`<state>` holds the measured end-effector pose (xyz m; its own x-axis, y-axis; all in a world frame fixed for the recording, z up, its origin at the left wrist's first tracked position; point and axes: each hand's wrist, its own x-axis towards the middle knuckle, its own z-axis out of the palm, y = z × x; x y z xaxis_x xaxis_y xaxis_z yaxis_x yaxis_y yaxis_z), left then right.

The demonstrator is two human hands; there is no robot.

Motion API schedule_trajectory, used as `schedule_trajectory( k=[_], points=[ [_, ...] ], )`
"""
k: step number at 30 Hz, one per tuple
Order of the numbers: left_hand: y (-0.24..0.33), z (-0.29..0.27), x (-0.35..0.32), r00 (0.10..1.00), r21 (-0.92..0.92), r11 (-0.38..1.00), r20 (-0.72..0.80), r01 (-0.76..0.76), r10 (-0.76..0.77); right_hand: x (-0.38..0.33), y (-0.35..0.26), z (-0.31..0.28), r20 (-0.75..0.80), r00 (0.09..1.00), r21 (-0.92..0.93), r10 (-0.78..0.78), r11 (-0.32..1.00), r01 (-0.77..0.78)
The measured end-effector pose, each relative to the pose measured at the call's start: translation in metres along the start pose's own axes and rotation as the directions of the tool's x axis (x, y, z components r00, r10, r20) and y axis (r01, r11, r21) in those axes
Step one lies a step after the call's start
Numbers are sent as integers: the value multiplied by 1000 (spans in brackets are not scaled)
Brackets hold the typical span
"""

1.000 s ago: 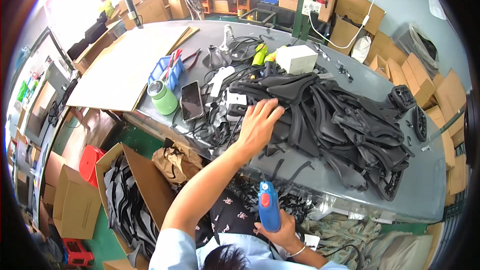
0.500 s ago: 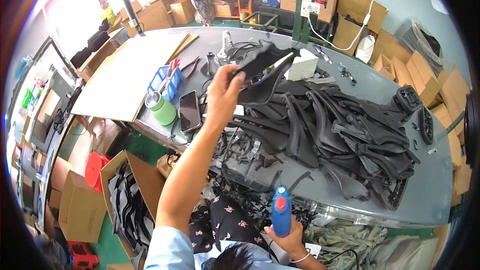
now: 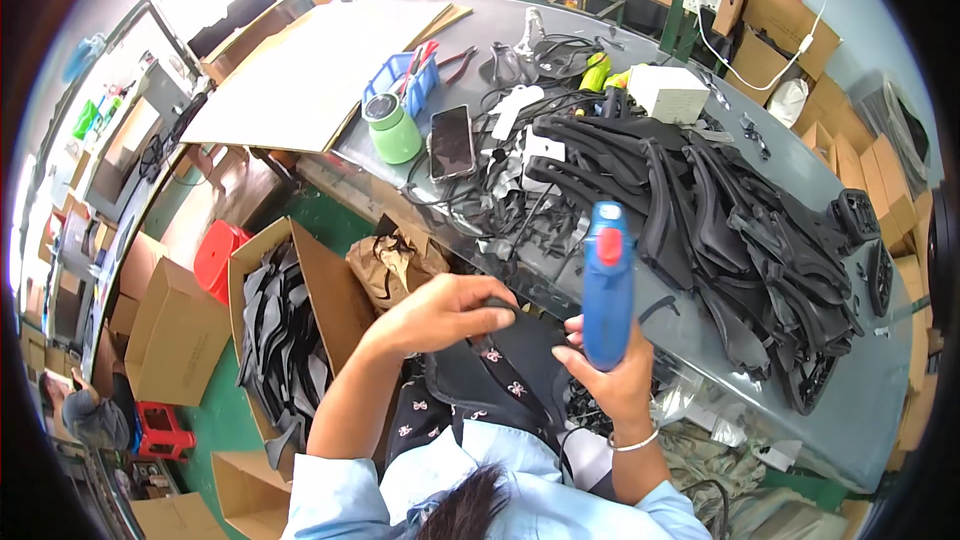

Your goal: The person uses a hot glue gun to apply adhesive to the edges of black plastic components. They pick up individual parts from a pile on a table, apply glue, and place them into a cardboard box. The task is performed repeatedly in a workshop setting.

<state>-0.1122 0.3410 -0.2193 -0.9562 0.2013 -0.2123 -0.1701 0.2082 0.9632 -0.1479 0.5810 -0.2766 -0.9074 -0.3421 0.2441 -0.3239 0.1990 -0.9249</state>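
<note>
My left hand (image 3: 448, 314) is closed on the upper edge of a black curved plastic panel (image 3: 540, 368), which lies over my lap in front of my patterned trousers. My right hand (image 3: 622, 380) grips a blue handheld power tool (image 3: 607, 315) with a red button, held upright just right of the panel. The tool's working tip cannot be made out. Beyond both hands, a heap of similar black panels (image 3: 715, 225) covers the middle of the grey table (image 3: 830, 430). Dark scraps (image 3: 545, 250) lie along its near edge.
A green lidded cup (image 3: 393, 133), a phone (image 3: 452, 143) and a blue basket (image 3: 415, 80) with pliers stand at the table's left. A white box (image 3: 668, 93) sits behind the heap. To my left, a cardboard box (image 3: 335, 290) holds more black panels, beside a red stool (image 3: 218, 260).
My left hand has brought the black panel from above the table down to my lap. The blue tool has risen and moved right in my right hand. The view has tilted down.
</note>
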Motion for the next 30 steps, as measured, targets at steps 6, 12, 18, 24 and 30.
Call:
schedule_trajectory(
  k=[6, 12, 18, 24, 30],
  points=[
    [-40, 9, -50, 975, -385, 918, -222, -96, 8, 2, -19, 21, -60, 997, 155, 50, 987, -40],
    [-61, 33, -85, 842, -618, 749, -516, -238, -158, -4, -22, 48, -102, 994, 147, 50, 988, -34],
    [-45, 27, -106, 534, -381, 799, -840, -465, -90, -49, -32, 69, 347, 921, -352, -179, 885, 305],
    [-43, 32, -119, 256, -131, 886, -966, -445, -14, -68, -31, 85, 471, 851, -267, -234, 881, 390],
    [-43, 36, -123, 172, 17, 940, -982, -342, 81, -69, -38, 89, 499, 828, -241, -254, 878, 414]
  ],
)
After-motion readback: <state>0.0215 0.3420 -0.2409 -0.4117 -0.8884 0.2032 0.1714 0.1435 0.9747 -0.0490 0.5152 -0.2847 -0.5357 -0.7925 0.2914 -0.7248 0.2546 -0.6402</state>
